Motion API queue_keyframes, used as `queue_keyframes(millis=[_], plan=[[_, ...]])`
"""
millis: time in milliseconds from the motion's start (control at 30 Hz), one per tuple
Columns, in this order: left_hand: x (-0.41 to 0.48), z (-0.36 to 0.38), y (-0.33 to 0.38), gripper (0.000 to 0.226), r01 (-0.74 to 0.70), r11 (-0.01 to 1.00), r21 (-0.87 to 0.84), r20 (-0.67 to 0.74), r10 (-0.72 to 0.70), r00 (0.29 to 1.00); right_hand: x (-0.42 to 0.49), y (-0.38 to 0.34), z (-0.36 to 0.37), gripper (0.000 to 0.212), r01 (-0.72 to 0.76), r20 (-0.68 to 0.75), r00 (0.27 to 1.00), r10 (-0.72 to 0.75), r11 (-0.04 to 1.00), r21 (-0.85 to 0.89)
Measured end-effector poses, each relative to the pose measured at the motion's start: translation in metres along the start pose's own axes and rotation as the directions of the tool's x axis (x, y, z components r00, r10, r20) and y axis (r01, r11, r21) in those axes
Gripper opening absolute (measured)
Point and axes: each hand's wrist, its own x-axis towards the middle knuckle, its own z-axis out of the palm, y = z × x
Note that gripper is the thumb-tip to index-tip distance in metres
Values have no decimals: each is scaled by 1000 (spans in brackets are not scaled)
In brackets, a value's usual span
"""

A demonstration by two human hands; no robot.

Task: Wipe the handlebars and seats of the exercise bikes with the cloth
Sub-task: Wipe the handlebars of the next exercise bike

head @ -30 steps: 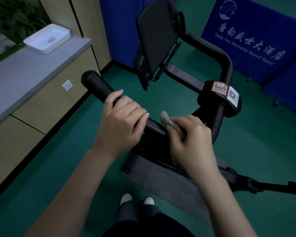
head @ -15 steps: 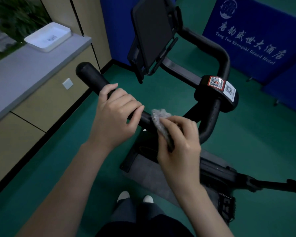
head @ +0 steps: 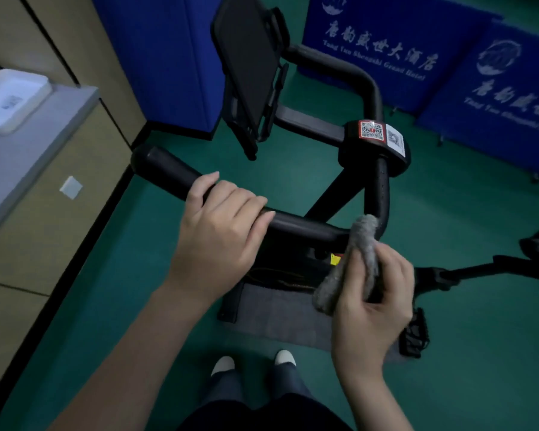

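Both grips were at the near handlebar (head: 299, 223): the left grip (head: 218, 231) curled over the top of the bar partway along, probably to steady the bike. The right grip (head: 374, 300) pinched a bunched grey cloth (head: 352, 259) between thumb and fingers, the cloth's top against the bar's bend, where the wiping seemed to be under way. That bar's long axis ran slantwise from the bend at lower right up to its capped free end, which pointed left toward the bench (head: 28, 144).

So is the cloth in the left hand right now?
No, the grey cloth is held in the right hand, while the left hand grips the handlebar with nothing else in it.
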Motion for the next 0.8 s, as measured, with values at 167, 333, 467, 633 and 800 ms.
queue_keyframes(millis=[167,333,467,633,800], plan=[[-1,-2,-8,34,-70,998,5,41,70,997,-34,-6,14,13,-459,-185,843,506,854,245],[-3,-5,-15,41,-134,991,11,118,131,984,-40,-13,39,14,-571,-93,715,693,656,494],[-3,-9,-20,43,-173,985,-1,163,171,972,-41,-25,60,17,-570,42,691,721,509,645],[-2,-14,-23,35,-187,975,-120,116,201,973,-51,-41,86,16,-687,306,636,709,341,641],[-3,-14,-27,28,-195,959,-206,44,208,977,-54,-43,86,18,-768,514,612,601,299,566]])
